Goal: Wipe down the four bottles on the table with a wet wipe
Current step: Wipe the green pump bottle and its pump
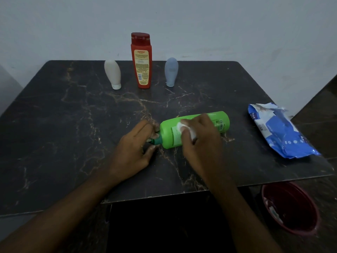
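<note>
We found the green plastic bottle (209,123) lying sideways towards the dark marbled tabletop's (73,125) front edge; left hand (135,145) pinched its cap (156,141); right hand (200,143) clutched a white wet wipe (180,126) against it.

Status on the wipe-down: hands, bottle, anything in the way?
Left hand pinches cap end of green bottle, lying on its side. Right hand presses wet wipe on it. At back, upright: red bottle, white bottle, blue-grey bottle. Nothing blocking.

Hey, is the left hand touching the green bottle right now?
Touching. The head view shows the left hand pinching the dark cap of the lying green bottle, no gap, while the right hand presses a wipe on its side.
</note>
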The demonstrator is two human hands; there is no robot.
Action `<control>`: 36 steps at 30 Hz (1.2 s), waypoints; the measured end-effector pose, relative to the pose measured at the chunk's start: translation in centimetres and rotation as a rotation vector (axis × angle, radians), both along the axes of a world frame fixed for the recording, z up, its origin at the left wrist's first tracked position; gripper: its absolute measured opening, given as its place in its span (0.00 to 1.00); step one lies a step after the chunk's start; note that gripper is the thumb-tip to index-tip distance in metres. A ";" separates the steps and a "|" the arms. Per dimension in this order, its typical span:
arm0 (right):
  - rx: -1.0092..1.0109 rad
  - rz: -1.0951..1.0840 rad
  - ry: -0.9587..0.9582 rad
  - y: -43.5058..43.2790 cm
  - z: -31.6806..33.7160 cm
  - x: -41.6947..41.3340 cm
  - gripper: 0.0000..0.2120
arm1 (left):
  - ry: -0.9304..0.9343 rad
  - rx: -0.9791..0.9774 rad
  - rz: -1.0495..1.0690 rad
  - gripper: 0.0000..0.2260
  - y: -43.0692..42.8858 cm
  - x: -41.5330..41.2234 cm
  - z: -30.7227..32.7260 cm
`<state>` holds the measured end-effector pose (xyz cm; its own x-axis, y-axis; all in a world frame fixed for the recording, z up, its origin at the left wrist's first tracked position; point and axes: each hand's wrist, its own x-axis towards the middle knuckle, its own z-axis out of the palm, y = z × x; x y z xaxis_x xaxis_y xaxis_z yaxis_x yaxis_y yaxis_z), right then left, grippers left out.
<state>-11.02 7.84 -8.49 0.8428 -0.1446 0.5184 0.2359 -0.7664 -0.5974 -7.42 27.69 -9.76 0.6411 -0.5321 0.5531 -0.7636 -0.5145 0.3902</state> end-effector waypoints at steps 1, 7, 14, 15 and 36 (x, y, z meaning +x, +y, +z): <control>-0.018 0.051 -0.008 0.8 0.1 -0.1 0.10 | 0.000 0.003 0.003 0.20 0.0 0.0 0.0; -0.110 0.194 -0.054 2.2 0.0 -0.1 0.09 | 0.014 0.028 0.031 0.15 0.2 0.1 -0.2; -0.065 0.140 -0.024 1.6 -1.1 -1.2 0.09 | 0.018 0.045 0.009 0.15 0.2 0.1 -0.4; -0.050 0.091 -0.024 1.2 -1.0 -0.8 0.08 | 0.015 0.039 0.009 0.14 0.3 0.1 -0.3; 0.015 0.085 -0.051 3.7 -1.3 0.0 0.07 | 0.466 -0.364 0.135 0.15 0.2 1.5 -0.1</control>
<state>-11.04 11.52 -9.76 0.8247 -0.0823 0.5596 0.3302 -0.7333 -0.5944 -5.94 27.88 -9.85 0.9082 -0.2584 0.3291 -0.4073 -0.3654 0.8370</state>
